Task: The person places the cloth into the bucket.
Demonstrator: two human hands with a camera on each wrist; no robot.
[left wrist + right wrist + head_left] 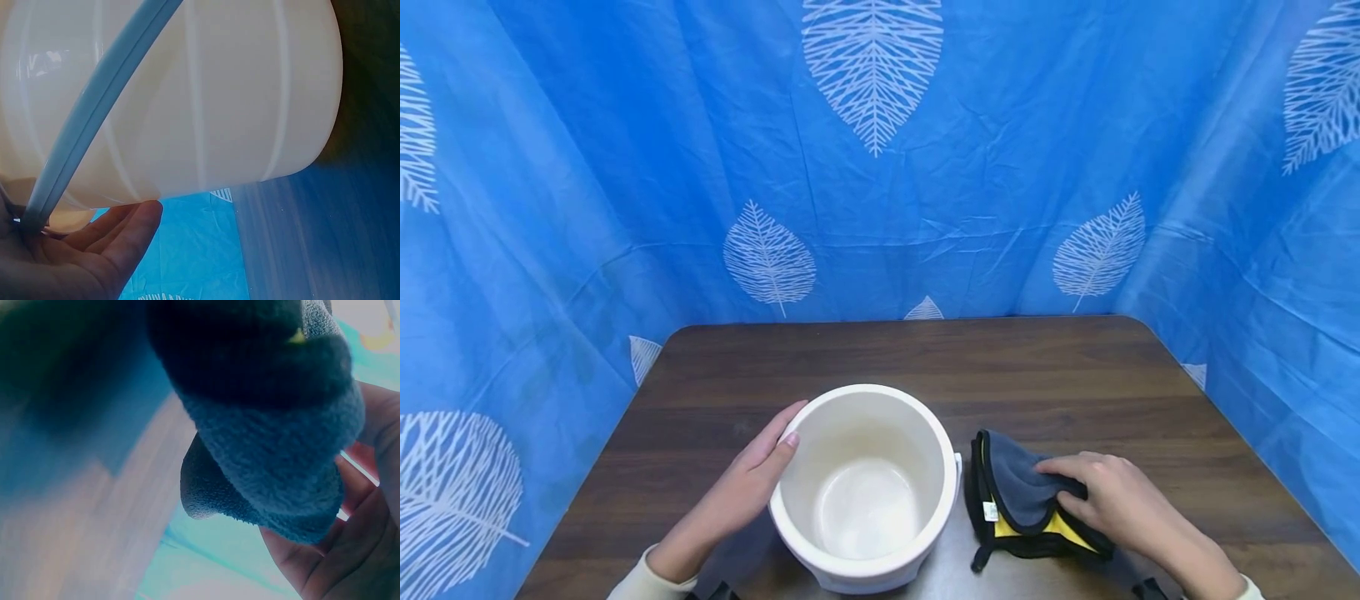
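A white plastic bucket (865, 483) stands upright at the front of the table, and its inside shows only a bare bottom. My left hand (758, 468) grips its left rim, thumb over the edge and fingers along the outer wall. In the left wrist view the bucket's handle (94, 106) hangs slantwise across the ribbed side. To the right of the bucket lies a folded cleaning cloth (1018, 492), grey and yellow with black edging, a white tag and a hanging loop. My right hand (1112, 496) pinches its right part between thumb and fingers; in the right wrist view the fluffy grey fold (275, 456) reaches into that hand.
The dark wooden table (910, 350) has rounded far corners. A blue curtain (925, 208) with white leaf prints surrounds it at the back and both sides. A small handle joint (958, 464) sticks out from the bucket's right side, close to the cloth.
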